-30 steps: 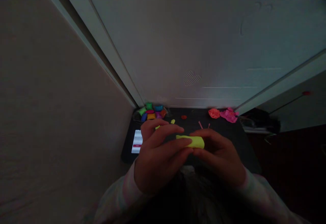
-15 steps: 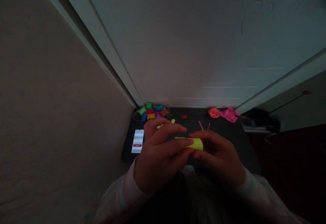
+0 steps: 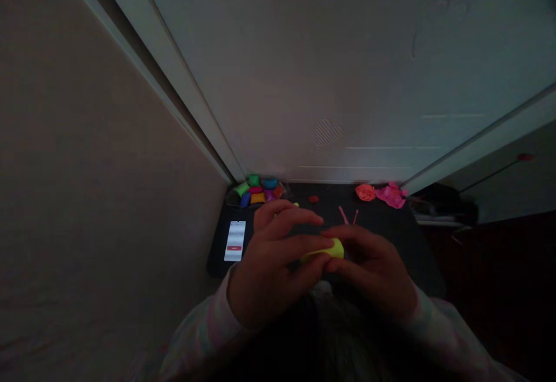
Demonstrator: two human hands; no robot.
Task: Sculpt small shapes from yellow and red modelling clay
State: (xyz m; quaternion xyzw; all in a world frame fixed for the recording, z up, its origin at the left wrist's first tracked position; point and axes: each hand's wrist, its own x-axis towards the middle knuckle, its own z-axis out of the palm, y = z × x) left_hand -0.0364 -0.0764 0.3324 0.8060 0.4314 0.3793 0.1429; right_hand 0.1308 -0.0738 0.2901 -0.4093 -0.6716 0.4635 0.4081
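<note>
Between my two hands is a soft yellow piece of modelling clay, raised above the dark table. My left hand pinches it with thumb and fingers, one finger stretched out above. The fingertips of my right hand press on its right end from above and below. Part of the clay is hidden behind the left fingers. A small bit of yellow clay shows just beyond my left hand, mostly covered by it.
Several coloured clay packets lie at the back left, with a lit phone nearer. A small red piece, two thin pink strips, an orange crumpled lump and a pink one lie along the back, before a white panel.
My left fingers have slid slightly right and cover more of the yellow clay, so less of it shows. My left hand also hides more of the yellow bit behind it.
</note>
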